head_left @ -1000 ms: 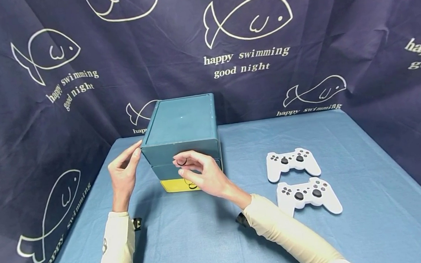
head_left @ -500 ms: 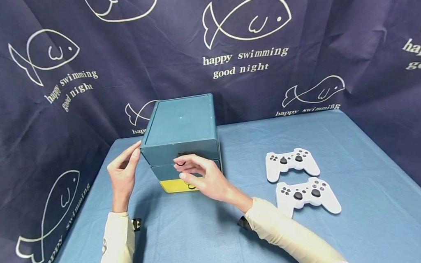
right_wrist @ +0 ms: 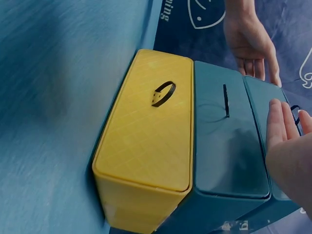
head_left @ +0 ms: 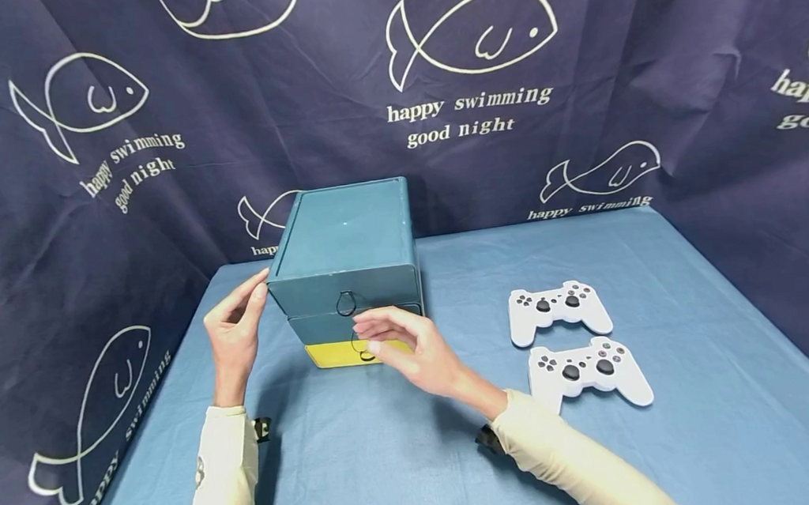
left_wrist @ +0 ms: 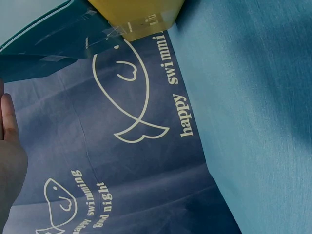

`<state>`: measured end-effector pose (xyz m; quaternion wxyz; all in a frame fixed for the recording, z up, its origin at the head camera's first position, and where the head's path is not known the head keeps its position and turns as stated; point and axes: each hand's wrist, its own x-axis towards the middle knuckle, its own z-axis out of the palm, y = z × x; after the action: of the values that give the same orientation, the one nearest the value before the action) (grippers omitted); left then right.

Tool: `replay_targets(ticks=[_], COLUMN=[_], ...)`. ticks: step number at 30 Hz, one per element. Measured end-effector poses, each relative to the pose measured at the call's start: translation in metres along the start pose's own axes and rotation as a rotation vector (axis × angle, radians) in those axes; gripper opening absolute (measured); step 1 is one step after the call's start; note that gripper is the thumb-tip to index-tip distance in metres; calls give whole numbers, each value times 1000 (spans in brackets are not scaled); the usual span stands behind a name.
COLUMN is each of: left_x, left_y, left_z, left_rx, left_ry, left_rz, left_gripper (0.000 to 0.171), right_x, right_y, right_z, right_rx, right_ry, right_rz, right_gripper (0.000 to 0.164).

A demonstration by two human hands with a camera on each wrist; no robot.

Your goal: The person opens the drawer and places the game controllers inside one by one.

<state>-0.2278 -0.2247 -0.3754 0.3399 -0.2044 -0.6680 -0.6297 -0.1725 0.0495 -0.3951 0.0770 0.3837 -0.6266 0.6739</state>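
A small stack of drawers (head_left: 346,229) stands at the back of the table, its upper two fronts dark teal and the bottom drawer (right_wrist: 146,126) yellow. Each front carries a black loop pull, such as the top pull (head_left: 346,303) and the yellow drawer's pull (right_wrist: 165,94). My left hand (head_left: 235,341) touches the stack's upper left front corner with extended fingers. In front of the drawers hovers my right hand (head_left: 423,354), holding nothing, its fingers loosely bent and apart from the top pull. All the drawers look closed.
Two white game controllers, a rear one (head_left: 561,313) and a front one (head_left: 589,375), lie on the blue tablecloth (head_left: 730,401) to the right. A dark fabric backdrop (head_left: 336,107) with fish drawings stands behind and beside the table.
My right hand has let go of the top drawer's pull and moved down and to the right. The left hand has stayed at the corner.
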Motion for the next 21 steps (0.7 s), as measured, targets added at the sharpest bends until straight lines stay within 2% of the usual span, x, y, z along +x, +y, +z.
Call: replay_targets(ticks=[6, 12, 21], left_x=[0, 0, 0], left_y=[2, 2, 3], left_z=[1, 1, 1], left_rx=[-10, 22, -12], left_ry=[-1, -6, -11], left_rz=[-2, -1, -11], left_gripper=[23, 23, 23], right_x=[-5, -10, -14], right_y=[4, 12, 21], right_z=[-5, -7, -6], right_rx=[-48, -113, -164], right_ry=[6, 7, -15], right_rz=[83, 144, 182], right_gripper=[33, 32, 34])
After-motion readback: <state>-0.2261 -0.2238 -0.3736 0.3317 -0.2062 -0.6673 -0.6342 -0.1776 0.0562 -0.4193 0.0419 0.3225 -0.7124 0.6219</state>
